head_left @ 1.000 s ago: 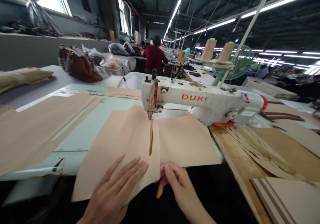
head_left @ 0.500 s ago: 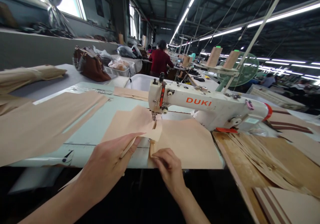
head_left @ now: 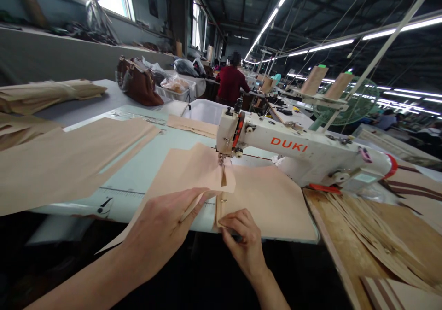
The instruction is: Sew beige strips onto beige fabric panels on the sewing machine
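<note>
The sewing machine [head_left: 265, 139] stands with its needle and presser foot [head_left: 221, 159] over a seam of beige panels. My left hand [head_left: 169, 218] is closed on a beige upper panel [head_left: 184, 165], its near edge lifted and folded between thumb and fingers. Below the foot runs a narrow brown zipper [head_left: 223, 176], with a small metal zipper pull [head_left: 223, 201] lying nearer me. My right hand [head_left: 241, 227] pinches the near end of the zipper strip at the left edge of the lower beige panel [head_left: 272, 199]. That panel lies flat under the machine arm.
More beige panels [head_left: 69, 158] lie on the pale green table at left. A wooden board [head_left: 321, 213] at right bears long beige strips [head_left: 376, 231]. Behind are a brown handbag [head_left: 138, 82], thread cones [head_left: 314, 79], a green fan [head_left: 362, 100] and a seated person in dark red [head_left: 232, 84].
The camera view has turned left, so the scene sits further right. The zipper pull shows more plainly below the lifted panel edge. Both hands keep their hold.
</note>
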Demonstrator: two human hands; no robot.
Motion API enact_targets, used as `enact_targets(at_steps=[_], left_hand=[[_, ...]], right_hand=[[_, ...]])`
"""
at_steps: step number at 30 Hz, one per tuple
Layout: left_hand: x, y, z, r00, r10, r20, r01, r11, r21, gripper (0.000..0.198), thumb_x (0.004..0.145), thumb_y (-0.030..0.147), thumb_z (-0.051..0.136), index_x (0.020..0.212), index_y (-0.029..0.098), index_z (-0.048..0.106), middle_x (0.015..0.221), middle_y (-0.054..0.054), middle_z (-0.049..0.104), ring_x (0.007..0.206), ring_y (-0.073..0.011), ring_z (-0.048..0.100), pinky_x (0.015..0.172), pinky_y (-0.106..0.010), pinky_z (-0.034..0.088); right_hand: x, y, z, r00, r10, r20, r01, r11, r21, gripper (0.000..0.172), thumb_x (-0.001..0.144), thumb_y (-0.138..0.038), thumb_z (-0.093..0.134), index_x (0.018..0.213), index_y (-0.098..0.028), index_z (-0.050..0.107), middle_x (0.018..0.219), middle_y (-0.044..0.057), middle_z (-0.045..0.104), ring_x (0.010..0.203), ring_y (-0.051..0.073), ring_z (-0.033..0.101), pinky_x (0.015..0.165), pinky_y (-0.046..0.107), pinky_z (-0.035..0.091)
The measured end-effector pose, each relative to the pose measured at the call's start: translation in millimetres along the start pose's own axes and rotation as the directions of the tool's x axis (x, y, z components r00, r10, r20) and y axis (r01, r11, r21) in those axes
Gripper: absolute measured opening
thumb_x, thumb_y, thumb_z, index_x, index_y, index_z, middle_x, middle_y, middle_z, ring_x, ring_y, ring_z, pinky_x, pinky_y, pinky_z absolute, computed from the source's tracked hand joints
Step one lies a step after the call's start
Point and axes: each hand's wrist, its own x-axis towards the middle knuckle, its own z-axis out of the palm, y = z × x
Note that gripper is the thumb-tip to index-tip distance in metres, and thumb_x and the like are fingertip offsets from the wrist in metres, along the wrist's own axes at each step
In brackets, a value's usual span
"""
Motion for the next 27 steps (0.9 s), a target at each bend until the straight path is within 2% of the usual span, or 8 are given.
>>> enact_targets(at_steps=[3,5,10,12,14,16,21,27], left_hand=[[-2,0,0.5,1.0,0.026,0.007,-0.026,1.0,0.009,0.036,0.106,0.039,0.034,0.113,0.026,0.067,0.103,0.001,0.075,0.094,-0.0158,0.072,0.089,-0.023,0.053],[-4,-1,0.7,0.998,0.065,-0.001,-0.065,0.998,0.026,0.035,0.107,0.037,0.033,0.116,0.025,0.065,0.107,0.0,0.074,0.099,-0.0153,0.07,0.093,-0.023,0.051],[-9,-8,5.3,0.975,0.22,0.044,-0.224,0.968,0.113,0.029,0.106,0.024,0.036,0.121,0.023,0.06,0.115,-0.002,0.072,0.108,-0.0147,0.066,0.099,-0.026,0.049],[-13,-11,11.8,0.941,0.335,0.044,-0.337,0.926,0.171,0.031,0.102,0.013,0.036,0.122,0.02,0.059,0.118,-0.004,0.071,0.112,-0.0149,0.065,0.103,-0.027,0.047],[-19,-15,20.9,0.89,0.451,0.065,-0.453,0.859,0.239,0.038,0.095,0.003,0.036,0.122,0.018,0.058,0.121,-0.005,0.07,0.116,-0.0146,0.063,0.11,-0.028,0.042],[-25,-18,30.6,0.847,0.521,0.103,-0.525,0.791,0.314,0.043,0.089,-0.002,0.036,0.119,0.018,0.06,0.121,-0.004,0.071,0.116,-0.0142,0.063,0.114,-0.028,0.038],[-32,-25,45.4,0.814,0.561,0.152,-0.568,0.714,0.41,0.049,0.082,-0.006,0.036,0.115,0.019,0.06,0.122,-0.002,0.071,0.12,-0.0136,0.062,0.115,-0.026,0.036],[-28,-26,45.5,0.798,0.583,0.152,-0.589,0.7,0.404,0.041,0.085,-0.003,0.038,0.107,0.021,0.064,0.121,0.0,0.072,0.12,-0.0118,0.06,0.117,-0.024,0.031]], right_hand=[[0,0,1,1.0,-0.027,0.004,0.027,1.0,-0.015,0.022,0.089,-0.009,0.065,0.103,-0.026,0.068,0.091,0.0,0.07,0.085,0.017,0.055,0.075,0.034,0.044],[0,0,2,0.999,-0.042,0.007,0.042,0.999,-0.025,0.023,0.089,-0.009,0.064,0.104,-0.026,0.068,0.093,0.0,0.07,0.085,0.017,0.055,0.075,0.034,0.043],[-2,-1,3,0.998,-0.051,0.044,0.054,0.995,-0.079,0.019,0.091,-0.011,0.063,0.104,-0.026,0.067,0.097,0.001,0.069,0.088,0.019,0.053,0.077,0.036,0.043],[-6,-1,3,0.997,-0.059,0.055,0.065,0.991,-0.12,0.017,0.093,-0.013,0.061,0.103,-0.025,0.066,0.099,0.002,0.069,0.091,0.019,0.052,0.078,0.037,0.043],[-11,1,3,0.994,-0.105,0.042,0.11,0.981,-0.161,0.011,0.095,-0.013,0.058,0.094,-0.022,0.065,0.096,0.003,0.068,0.093,0.021,0.051,0.079,0.038,0.042],[-16,2,4,0.986,-0.168,0.014,0.168,0.969,-0.184,0.014,0.097,-0.015,0.053,0.085,-0.019,0.061,0.092,0.004,0.066,0.094,0.022,0.051,0.08,0.039,0.041],[-23,4,7,0.976,-0.216,-0.037,0.206,0.962,-0.177,0.022,0.099,-0.016,0.044,0.082,-0.018,0.058,0.091,0.005,0.065,0.095,0.022,0.052,0.082,0.041,0.041],[-21,5,7,0.977,-0.208,-0.034,0.199,0.964,-0.177,0.019,0.097,-0.012,0.046,0.085,-0.018,0.06,0.091,0.005,0.066,0.094,0.022,0.053,0.082,0.041,0.043]])
